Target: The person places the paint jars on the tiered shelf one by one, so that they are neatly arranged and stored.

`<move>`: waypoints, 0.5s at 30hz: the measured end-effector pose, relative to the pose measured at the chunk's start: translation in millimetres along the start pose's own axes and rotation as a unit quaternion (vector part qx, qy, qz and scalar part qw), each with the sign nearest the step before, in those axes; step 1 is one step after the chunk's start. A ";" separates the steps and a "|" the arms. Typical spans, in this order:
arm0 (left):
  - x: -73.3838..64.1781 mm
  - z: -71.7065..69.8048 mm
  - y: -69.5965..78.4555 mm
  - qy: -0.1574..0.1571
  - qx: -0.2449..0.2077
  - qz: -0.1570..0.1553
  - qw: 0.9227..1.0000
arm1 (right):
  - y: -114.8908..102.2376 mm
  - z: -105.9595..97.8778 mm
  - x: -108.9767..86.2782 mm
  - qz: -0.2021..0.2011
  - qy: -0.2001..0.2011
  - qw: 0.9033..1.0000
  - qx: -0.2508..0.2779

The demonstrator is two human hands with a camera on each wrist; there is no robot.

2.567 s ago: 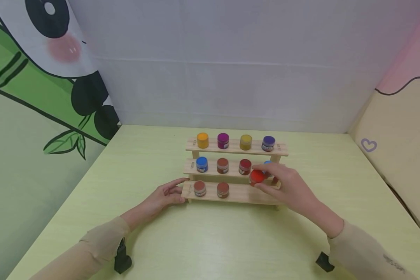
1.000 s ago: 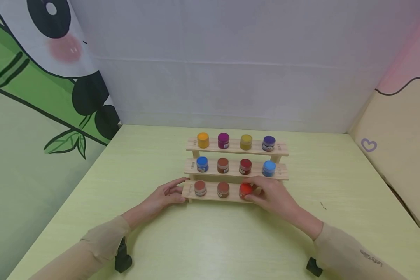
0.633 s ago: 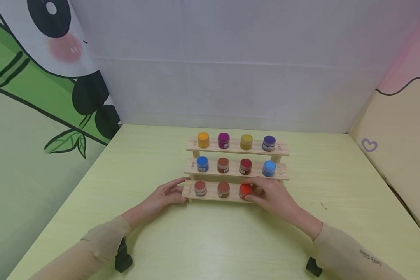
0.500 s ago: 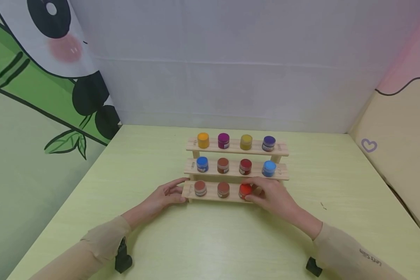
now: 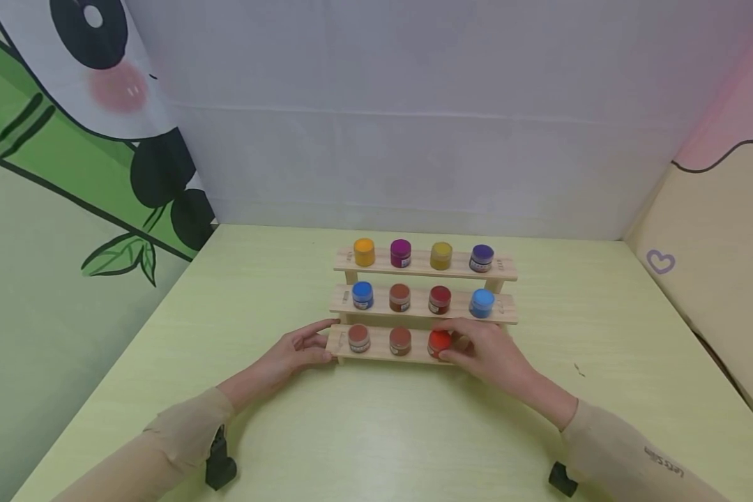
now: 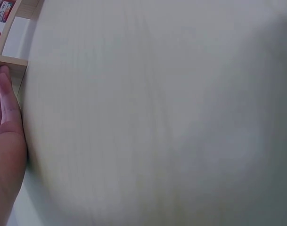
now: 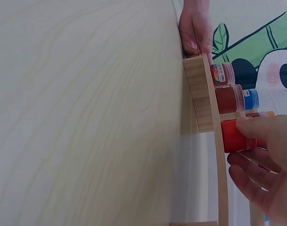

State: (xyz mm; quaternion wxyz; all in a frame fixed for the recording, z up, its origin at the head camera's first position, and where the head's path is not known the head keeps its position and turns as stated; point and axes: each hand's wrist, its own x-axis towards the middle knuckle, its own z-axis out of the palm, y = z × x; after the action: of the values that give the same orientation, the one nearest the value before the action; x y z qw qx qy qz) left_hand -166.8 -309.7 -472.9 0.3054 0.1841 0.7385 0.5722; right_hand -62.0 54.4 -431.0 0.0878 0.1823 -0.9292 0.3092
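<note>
A three-tier wooden display rack (image 5: 464, 354) stands on the table. My right hand (image 5: 492, 352) pinches a red paint jar (image 5: 438, 342) between thumb and fingers, its base at the lowest shelf; the right wrist view shows the thumb on the red jar's side (image 7: 233, 136). Left of it on that shelf are two brownish paint jars (image 5: 399, 341). My left hand (image 5: 295, 352) holds the left end of the lowest shelf, index finger at the back corner and thumb at the front. In the left wrist view the left hand's fingers (image 6: 6, 101) lie along the rack's end.
The middle shelf bears blue, brown, dark red and light blue jars (image 5: 482, 302). Orange, purple, olive and dark blue jars (image 5: 481, 258) line the top shelf. A white panel (image 5: 414, 167) rises behind the table (image 5: 376, 432), with printed walls at both sides.
My right hand has brought the red jar down and left from beside the middle shelf to the lowest shelf. During the last second it stays there. The left hand keeps its place.
</note>
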 end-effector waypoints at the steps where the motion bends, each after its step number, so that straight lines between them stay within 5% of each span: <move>1: -0.1 -0.1 0.2 0.001 -0.001 0.000 1.000 | -0.1 0.0 -0.1 0.000 0.000 1.000 0.000; 15: 0.2 0.0 0.1 -0.001 -0.008 0.001 1.000 | -0.4 -1.0 -0.2 0.001 -0.005 1.000 -0.003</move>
State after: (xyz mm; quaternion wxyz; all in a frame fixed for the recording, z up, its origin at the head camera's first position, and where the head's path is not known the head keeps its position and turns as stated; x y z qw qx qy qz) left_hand -166.9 -309.6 -472.9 0.3068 0.1834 0.7334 0.5782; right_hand -61.6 54.8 -430.0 0.0836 0.1826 -0.9307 0.3056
